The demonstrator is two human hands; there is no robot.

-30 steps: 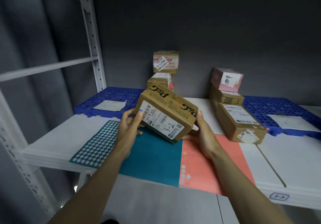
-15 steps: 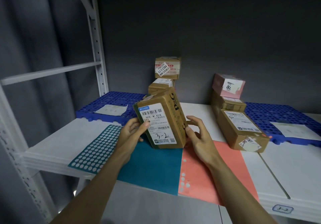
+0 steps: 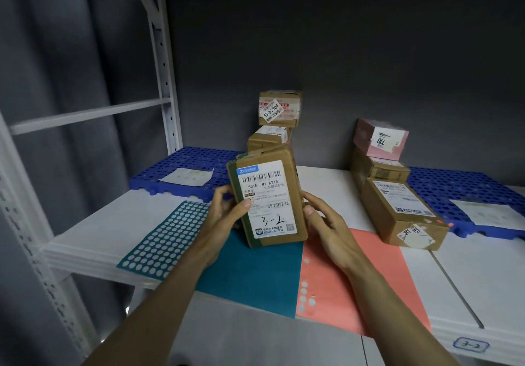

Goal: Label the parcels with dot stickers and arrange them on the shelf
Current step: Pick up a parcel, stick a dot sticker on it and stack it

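A brown cardboard parcel (image 3: pixel 270 195) stands on end over the teal sticker sheet (image 3: pixel 250 269), its white shipping label facing me with "3-2" handwritten on it. My left hand (image 3: pixel 227 212) grips its left edge, thumb across the label. My right hand (image 3: pixel 321 220) holds its right edge with curled fingers. A salmon sticker sheet (image 3: pixel 349 280) lies beside the teal one; several dots are gone from its lower left. To the left lies a used teal sheet (image 3: pixel 167 237) full of empty holes.
The white shelf (image 3: pixel 468 280) carries a "3-2" tag on its front edge. Two stacked parcels (image 3: pixel 277 118) stand behind; a pink box (image 3: pixel 380 141) tops two brown parcels (image 3: pixel 400 212) on the right. Blue perforated mats (image 3: pixel 181 164) with paper sheets lie at both back corners. A white upright (image 3: pixel 160 61) rises at left.
The parcel has been turned from lying tilted with its long side up to standing upright, label facing me. Both hands shifted to its side edges.
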